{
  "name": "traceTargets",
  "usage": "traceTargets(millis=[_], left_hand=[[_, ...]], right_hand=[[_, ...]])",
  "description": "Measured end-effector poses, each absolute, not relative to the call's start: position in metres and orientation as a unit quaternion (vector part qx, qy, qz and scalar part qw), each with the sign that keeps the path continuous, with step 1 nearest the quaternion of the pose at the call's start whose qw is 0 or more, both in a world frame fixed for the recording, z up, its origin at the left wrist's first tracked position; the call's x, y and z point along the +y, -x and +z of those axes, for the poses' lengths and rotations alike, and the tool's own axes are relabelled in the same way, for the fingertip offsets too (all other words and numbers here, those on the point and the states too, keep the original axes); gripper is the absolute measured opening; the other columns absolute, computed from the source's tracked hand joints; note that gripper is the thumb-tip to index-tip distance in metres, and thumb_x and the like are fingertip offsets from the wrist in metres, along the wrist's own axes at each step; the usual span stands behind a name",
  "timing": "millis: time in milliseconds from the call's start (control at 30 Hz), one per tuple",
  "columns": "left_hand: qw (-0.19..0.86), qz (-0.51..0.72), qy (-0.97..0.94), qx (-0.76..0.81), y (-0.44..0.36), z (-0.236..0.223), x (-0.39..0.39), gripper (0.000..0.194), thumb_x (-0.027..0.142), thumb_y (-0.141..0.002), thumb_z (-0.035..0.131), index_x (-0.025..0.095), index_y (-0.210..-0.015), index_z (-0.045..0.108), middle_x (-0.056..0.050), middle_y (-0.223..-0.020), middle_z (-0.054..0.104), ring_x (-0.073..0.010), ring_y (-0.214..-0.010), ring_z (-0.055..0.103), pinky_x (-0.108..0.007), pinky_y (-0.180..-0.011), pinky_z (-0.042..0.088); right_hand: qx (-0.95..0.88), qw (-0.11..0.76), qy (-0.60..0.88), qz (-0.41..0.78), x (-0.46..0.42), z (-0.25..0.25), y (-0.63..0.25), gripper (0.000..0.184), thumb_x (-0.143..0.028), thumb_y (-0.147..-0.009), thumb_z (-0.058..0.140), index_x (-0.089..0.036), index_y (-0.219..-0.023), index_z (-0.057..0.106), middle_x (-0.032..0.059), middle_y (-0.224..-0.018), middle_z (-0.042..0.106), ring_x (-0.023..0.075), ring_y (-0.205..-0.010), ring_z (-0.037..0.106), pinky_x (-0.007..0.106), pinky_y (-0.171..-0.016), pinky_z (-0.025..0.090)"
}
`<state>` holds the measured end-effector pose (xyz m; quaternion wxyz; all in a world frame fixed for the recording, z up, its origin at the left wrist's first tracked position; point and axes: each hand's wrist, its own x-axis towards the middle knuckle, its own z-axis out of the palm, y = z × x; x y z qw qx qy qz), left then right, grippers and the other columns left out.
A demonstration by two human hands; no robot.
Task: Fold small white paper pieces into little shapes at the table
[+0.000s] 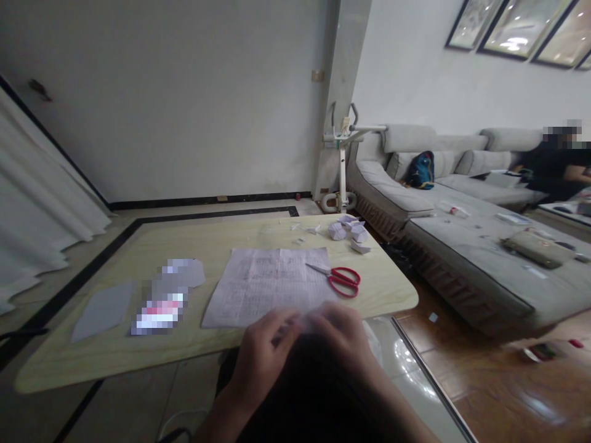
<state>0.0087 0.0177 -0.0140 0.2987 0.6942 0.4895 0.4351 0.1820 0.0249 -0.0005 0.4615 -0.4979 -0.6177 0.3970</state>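
Near the table's front edge, my left hand point(265, 338) and my right hand point(341, 332) meet with fingers closed in a pinch. Between the fingertips is a small whitish piece of paper point(305, 322), blurred and mostly covered by the fingers. Just beyond my hands lies a creased sheet of paper point(277, 283) with writing on it. Red-handled scissors point(329, 272) rest on its right edge, blades pointing left. Several folded paper pieces point(337, 231) sit in a cluster at the table's far right corner, with small paper scraps point(314, 230) beside them.
The pale table point(157, 240) also bears a paper piece point(104, 311) and a pixelated bright object point(159, 314) at left. A grey sofa point(471, 246) with a blue backpack point(421, 170) stands at right, where a person point(556, 163) sits. Exercise equipment point(342, 172) stands behind the table.
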Motion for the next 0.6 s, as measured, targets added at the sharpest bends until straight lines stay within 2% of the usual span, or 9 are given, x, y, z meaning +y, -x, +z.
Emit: traceTargets(millis=[167, 233, 333, 467, 600], left_hand=[[0.425, 0.441, -0.612, 0.500, -0.0109, -0.0100, 0.0201, 0.019, 0.032, -0.087, 0.061, 0.019, -0.079, 0.073, -0.002, -0.073, 0.073, -0.0181, -0.071, 0.068, -0.025, -0.065, 0.054], [0.501, 0.444, -0.552, 0.498, -0.0102, -0.0104, 0.0213, 0.022, 0.035, -0.085, 0.065, 0.017, -0.075, 0.073, -0.002, -0.067, 0.071, -0.0167, -0.065, 0.066, -0.024, -0.062, 0.053], [0.612, 0.453, -0.457, 0.460, -0.0116, -0.0112, 0.0219, 0.024, 0.038, -0.081, 0.070, 0.015, -0.075, 0.072, -0.001, -0.064, 0.069, -0.0137, -0.058, 0.063, -0.022, -0.057, 0.051], [0.685, 0.455, -0.380, 0.423, -0.0171, -0.0103, 0.0216, 0.022, 0.036, -0.077, 0.074, 0.014, -0.079, 0.073, -0.002, -0.066, 0.068, -0.0127, -0.058, 0.062, -0.022, -0.055, 0.050], [0.637, 0.455, -0.445, 0.434, -0.0174, -0.0095, 0.0219, 0.019, 0.033, -0.083, 0.069, 0.016, -0.087, 0.074, -0.003, -0.074, 0.072, -0.0152, -0.066, 0.066, -0.023, -0.062, 0.053]], right_hand=[[-0.602, 0.447, 0.469, 0.467, 0.0244, 0.0041, -0.1812, 0.026, -0.034, -0.080, 0.066, -0.016, -0.062, 0.064, 0.0000, -0.059, 0.058, 0.0157, -0.060, 0.052, 0.026, -0.057, 0.040], [-0.587, 0.458, 0.444, 0.498, 0.0244, 0.0036, -0.1825, 0.022, -0.037, -0.081, 0.066, -0.017, -0.079, 0.072, 0.0028, -0.073, 0.066, 0.0189, -0.071, 0.059, 0.028, -0.064, 0.045], [-0.558, 0.496, 0.425, 0.511, 0.0242, 0.0019, -0.1843, 0.031, -0.043, -0.082, 0.067, -0.020, -0.102, 0.073, 0.0046, -0.091, 0.071, 0.0222, -0.084, 0.062, 0.032, -0.076, 0.048], [-0.543, 0.517, 0.390, 0.534, 0.0231, 0.0036, -0.1821, 0.026, -0.042, -0.080, 0.070, -0.020, -0.091, 0.074, 0.0035, -0.084, 0.069, 0.0209, -0.080, 0.063, 0.031, -0.075, 0.050], [-0.517, 0.531, 0.368, 0.561, 0.0223, 0.0088, -0.1769, 0.022, -0.040, -0.075, 0.076, -0.019, -0.079, 0.071, 0.0006, -0.074, 0.065, 0.0169, -0.068, 0.061, 0.027, -0.064, 0.050]])
